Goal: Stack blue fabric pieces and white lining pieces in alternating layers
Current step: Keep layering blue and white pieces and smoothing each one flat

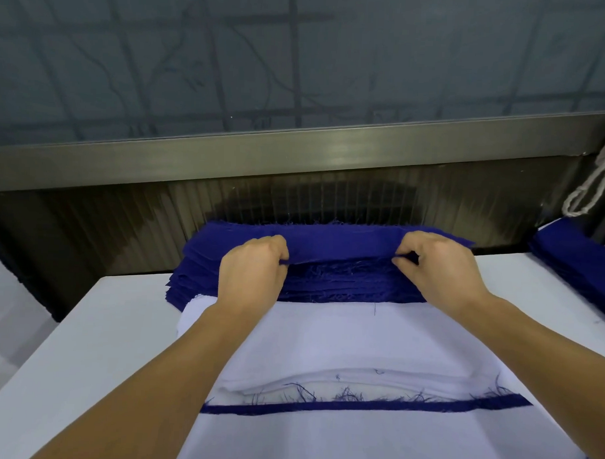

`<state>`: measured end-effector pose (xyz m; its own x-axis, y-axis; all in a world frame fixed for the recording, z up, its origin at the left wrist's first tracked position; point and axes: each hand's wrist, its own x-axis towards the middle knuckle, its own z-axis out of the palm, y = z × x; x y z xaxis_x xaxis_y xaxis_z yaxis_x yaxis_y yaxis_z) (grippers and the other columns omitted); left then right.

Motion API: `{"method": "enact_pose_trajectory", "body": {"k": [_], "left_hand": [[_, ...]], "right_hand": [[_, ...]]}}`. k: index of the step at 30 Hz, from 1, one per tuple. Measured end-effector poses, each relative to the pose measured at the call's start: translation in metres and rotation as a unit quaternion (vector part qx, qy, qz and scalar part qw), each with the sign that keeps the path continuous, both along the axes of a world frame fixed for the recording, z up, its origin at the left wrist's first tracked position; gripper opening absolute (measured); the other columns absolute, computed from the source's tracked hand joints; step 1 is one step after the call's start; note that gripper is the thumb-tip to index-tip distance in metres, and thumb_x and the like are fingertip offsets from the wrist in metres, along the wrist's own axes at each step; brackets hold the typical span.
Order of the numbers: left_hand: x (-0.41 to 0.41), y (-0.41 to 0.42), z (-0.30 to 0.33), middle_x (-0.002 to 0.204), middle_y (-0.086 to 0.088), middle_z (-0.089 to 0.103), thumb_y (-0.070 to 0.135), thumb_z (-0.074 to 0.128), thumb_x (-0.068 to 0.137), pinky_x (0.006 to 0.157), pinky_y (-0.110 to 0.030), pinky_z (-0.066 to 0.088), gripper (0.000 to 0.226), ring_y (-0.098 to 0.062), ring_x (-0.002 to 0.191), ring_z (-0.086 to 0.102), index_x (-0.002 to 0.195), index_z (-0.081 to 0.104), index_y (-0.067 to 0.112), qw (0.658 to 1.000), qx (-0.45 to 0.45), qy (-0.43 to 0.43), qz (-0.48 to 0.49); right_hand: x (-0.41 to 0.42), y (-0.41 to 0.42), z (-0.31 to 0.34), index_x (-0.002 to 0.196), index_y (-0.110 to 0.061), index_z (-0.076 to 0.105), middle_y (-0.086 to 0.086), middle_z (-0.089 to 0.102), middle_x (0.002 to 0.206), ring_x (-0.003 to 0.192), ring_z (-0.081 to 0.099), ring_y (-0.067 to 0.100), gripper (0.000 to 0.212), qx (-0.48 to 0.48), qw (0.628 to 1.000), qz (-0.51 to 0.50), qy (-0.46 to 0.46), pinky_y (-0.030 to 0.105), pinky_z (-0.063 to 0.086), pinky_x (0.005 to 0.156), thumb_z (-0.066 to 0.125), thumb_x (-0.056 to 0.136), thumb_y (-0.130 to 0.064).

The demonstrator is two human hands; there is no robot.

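A thick pile of blue fabric pieces (344, 282) with frayed edges lies at the far side of the white table (95, 328). My left hand (251, 272) and my right hand (437, 268) each pinch the near edge of the top blue piece (342, 241) and hold it lifted off the pile. Nearer to me lies a white lining piece (342, 337) on top of a layered stack. A blue fabric edge (367, 405) shows as a thin strip between white layers at its near side.
A second pile of blue pieces (574, 256) sits at the table's right edge. A dark ribbed wall panel (122, 230) and a metal ledge (297, 150) rise just behind the table. A pale rope (594, 184) hangs at the right.
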<state>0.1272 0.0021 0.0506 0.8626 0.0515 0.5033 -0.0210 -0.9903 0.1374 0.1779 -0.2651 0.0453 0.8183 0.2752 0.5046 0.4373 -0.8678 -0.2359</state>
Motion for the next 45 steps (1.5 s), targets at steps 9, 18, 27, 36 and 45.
{"method": "enact_pose_trajectory", "body": {"k": [9,18,27,36,45], "left_hand": [[-0.001,0.007,0.008,0.114,0.005,0.062,0.021,0.048,0.098,0.087,-0.029,0.048,0.027,-0.013,0.103,0.056,0.119,0.065,0.023,0.992,-0.04,0.079,-0.086],[-0.034,-0.001,0.024,0.107,0.009,0.062,0.008,0.058,0.089,0.076,-0.027,0.049,0.026,-0.012,0.098,0.054,0.106,0.067,0.025,0.998,-0.024,-0.021,-0.051],[-0.092,0.001,0.034,0.098,0.016,0.061,0.009,0.06,0.088,0.073,-0.018,0.043,0.026,-0.004,0.089,0.051,0.106,0.066,0.027,0.996,-0.058,-0.036,-0.052],[-0.168,0.013,0.044,0.09,0.013,0.073,0.007,0.06,0.091,0.068,-0.008,0.05,0.033,-0.002,0.085,0.067,0.089,0.074,0.036,0.871,-0.372,0.257,-0.19],[-0.171,0.033,0.003,0.096,0.007,0.073,0.008,0.06,0.09,0.089,-0.027,0.053,0.024,-0.009,0.09,0.067,0.092,0.074,0.028,0.834,-0.314,0.428,-0.152]], "right_hand": [[-0.006,-0.007,0.006,0.101,-0.021,0.071,-0.009,0.065,0.099,0.091,0.059,0.009,0.014,0.082,0.989,0.082,0.092,0.021,0.046,0.081,0.061,0.093,-0.014],[-0.037,-0.014,0.012,0.092,-0.021,0.071,-0.013,0.063,0.091,0.084,0.059,0.007,0.014,0.116,0.992,0.044,0.03,0.021,0.05,0.075,0.069,0.087,-0.008],[-0.089,-0.035,0.025,0.099,-0.031,0.07,-0.029,0.062,0.092,0.096,0.054,-0.016,0.022,0.167,0.979,0.094,0.067,-0.003,0.037,0.077,0.061,0.092,-0.012],[-0.144,-0.064,0.021,0.092,-0.041,0.071,-0.014,0.073,0.091,0.081,0.07,0.004,0.02,0.226,0.9,0.188,0.322,0.011,0.051,0.063,0.052,0.086,-0.041],[-0.137,-0.082,-0.024,0.089,-0.02,0.075,0.002,0.075,0.094,0.086,0.072,0.02,0.018,0.185,0.837,0.127,0.498,0.024,0.055,0.073,0.06,0.094,-0.012]]}}
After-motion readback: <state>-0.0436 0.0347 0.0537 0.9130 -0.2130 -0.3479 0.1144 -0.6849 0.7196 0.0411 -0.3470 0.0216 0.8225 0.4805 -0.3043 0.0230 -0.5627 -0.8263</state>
